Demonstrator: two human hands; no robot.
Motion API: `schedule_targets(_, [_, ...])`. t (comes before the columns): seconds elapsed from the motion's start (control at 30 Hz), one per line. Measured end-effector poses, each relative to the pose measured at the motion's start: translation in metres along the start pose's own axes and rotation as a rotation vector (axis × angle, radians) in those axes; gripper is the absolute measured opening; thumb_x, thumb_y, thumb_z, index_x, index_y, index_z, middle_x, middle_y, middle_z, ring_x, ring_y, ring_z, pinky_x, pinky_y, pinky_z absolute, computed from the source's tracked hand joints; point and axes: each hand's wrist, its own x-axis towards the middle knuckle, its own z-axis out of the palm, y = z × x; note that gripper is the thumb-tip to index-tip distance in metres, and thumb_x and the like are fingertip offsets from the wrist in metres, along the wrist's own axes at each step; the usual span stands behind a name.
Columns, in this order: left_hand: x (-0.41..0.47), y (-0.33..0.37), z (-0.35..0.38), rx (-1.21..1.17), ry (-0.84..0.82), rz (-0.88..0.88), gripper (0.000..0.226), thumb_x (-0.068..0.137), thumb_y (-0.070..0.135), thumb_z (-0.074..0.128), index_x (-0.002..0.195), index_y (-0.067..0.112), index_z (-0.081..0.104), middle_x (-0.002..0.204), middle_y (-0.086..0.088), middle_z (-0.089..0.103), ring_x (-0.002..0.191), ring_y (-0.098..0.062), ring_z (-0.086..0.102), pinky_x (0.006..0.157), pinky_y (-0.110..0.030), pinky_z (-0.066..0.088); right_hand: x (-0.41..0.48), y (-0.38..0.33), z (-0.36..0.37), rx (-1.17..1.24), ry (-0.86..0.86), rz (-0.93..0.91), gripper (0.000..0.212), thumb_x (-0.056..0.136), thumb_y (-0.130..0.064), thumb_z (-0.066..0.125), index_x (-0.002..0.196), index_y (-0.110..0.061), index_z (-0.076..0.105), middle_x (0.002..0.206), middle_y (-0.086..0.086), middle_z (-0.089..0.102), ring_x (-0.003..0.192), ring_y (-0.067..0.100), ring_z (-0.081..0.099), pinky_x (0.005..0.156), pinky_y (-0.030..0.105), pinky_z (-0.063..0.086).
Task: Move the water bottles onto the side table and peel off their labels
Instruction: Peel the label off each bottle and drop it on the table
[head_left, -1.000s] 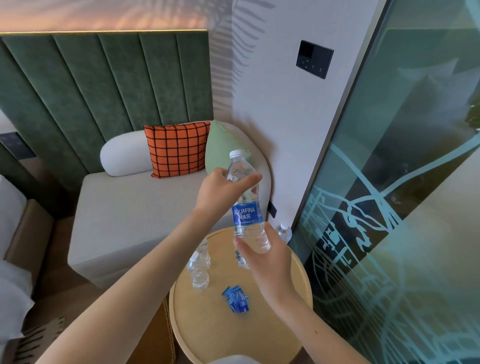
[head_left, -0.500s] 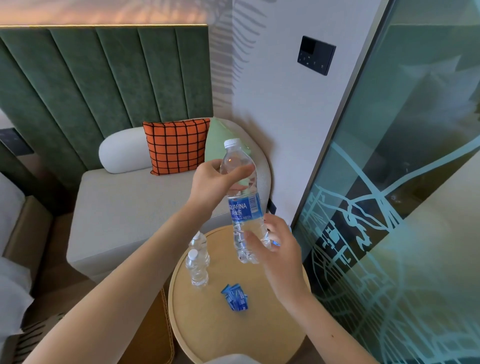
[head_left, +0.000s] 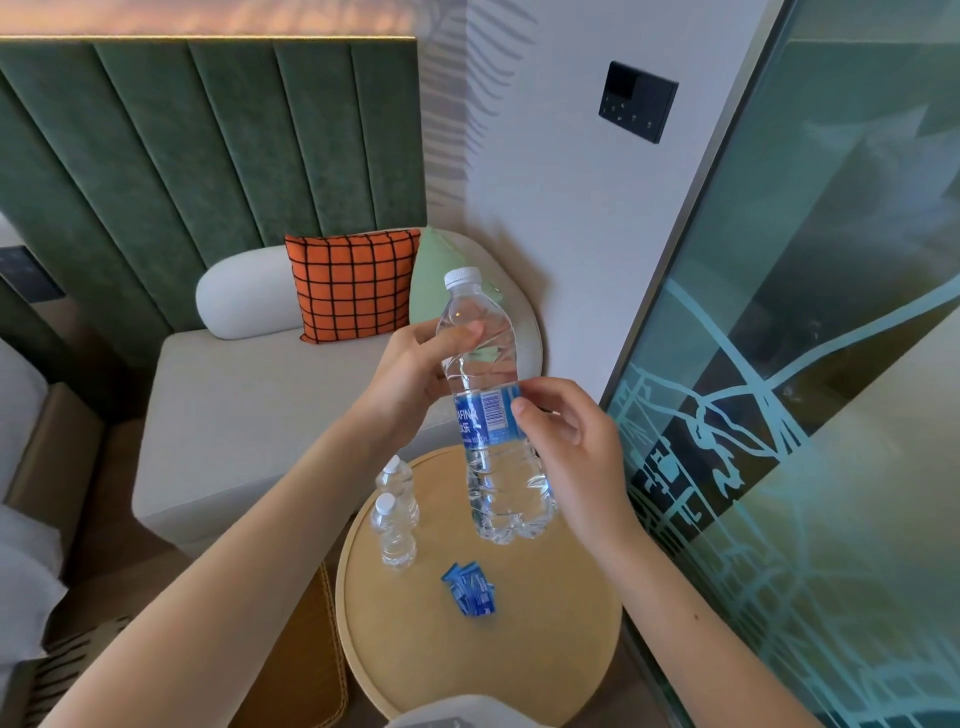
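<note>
Centre frame, the clear plastic water bottle with a blue label (head_left: 498, 488) is held nearly upright above the far rim of the round pale-wood table (head_left: 415, 670). The left hand (head_left: 410, 374) grips its upper body. The right hand (head_left: 574, 452) has its fingers (head_left: 525, 411) pinching the label's edge. Two small label-free bottles (head_left: 397, 527) stand by the table's left rim, and crumpled blue labels (head_left: 469, 595) lie mid-table.

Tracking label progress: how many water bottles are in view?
3. A labelled bottle held by the left hand and right hand over the side table; a rear bare bottle and front bare bottle at its left. Hands may hide more.
</note>
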Motion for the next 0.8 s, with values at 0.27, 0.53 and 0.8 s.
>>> schedule_targets(0.27, [-0.002,-0.006,-0.002,0.017,0.110,-0.010,0.034,0.075,0.026,0.074,0.100,0.004,0.070,0.084,-0.005,0.077,0.074,-0.022,0.075,0.062,-0.026,0.057,-0.003,0.009,0.010,-0.103,0.081,-0.021,0.016,0.094,-0.010,0.069,0.108,-0.013,0.077,0.097,-0.007,0.078,0.091,0.004,0.072,0.079,0.015,0.055])
schedule_targets(0.53, [-0.004,-0.013,-0.004,-0.018,0.188,-0.020,0.020,0.083,0.015,0.075,0.101,0.006,0.072,0.088,-0.005,0.078,0.075,-0.022,0.076,0.061,-0.024,0.057,-0.005,0.017,0.019,-0.214,0.170,-0.027,0.015,0.089,-0.009,0.075,0.103,-0.005,0.078,0.096,0.000,0.078,0.093,0.014,0.073,0.088,0.029,0.058])
schedule_targets(0.8, [-0.008,-0.016,-0.005,0.004,0.195,-0.010,0.020,0.082,0.015,0.076,0.101,0.009,0.071,0.089,-0.004,0.079,0.078,-0.022,0.077,0.062,-0.022,0.057,-0.001,0.018,0.020,-0.072,0.168,0.149,0.005,0.086,-0.009,0.077,0.086,-0.013,0.079,0.096,-0.008,0.077,0.088,-0.003,0.070,0.072,0.007,0.050])
